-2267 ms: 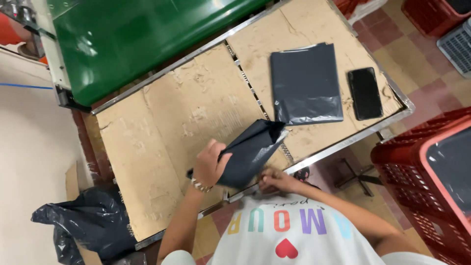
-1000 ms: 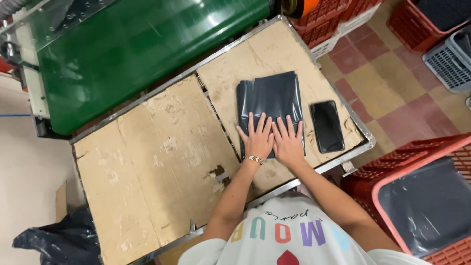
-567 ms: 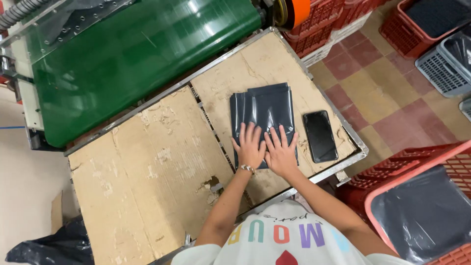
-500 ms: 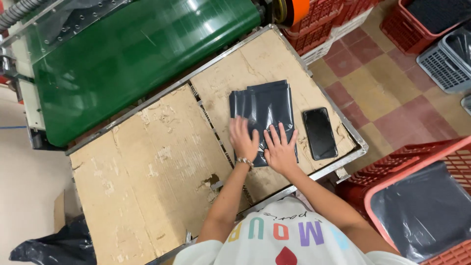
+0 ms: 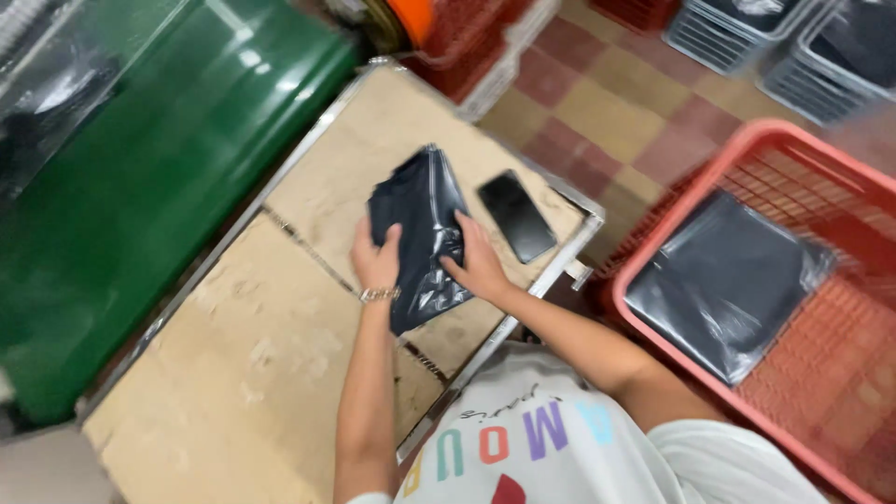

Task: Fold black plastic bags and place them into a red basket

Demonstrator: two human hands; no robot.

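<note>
Both hands are on a dark grey plastic mailer bag [image 5: 422, 233] that lies crumpled on the worn, tan worktop [image 5: 252, 364], near its far right corner. The left hand [image 5: 375, 261], with a metal bracelet at the wrist, has its grip pinching the bag's left edge, thumb over the plastic and fingers curled at the side. The right hand [image 5: 479, 264] lies on the bag's right side with its fingers laid over the plastic; whether that grip pinches the bag or only presses on it cannot be told through the blur. Just beside the bag, to its right, a black phone [image 5: 516, 216] lies flat and face up on the worktop. A red plastic crate [image 5: 644, 245] stands on the tiled floor close to the worktop's right side, with a flat dark bag [image 5: 723, 280] lying inside it. A large green machine cover [image 5: 140, 177] runs along the worktop's left side.
</note>
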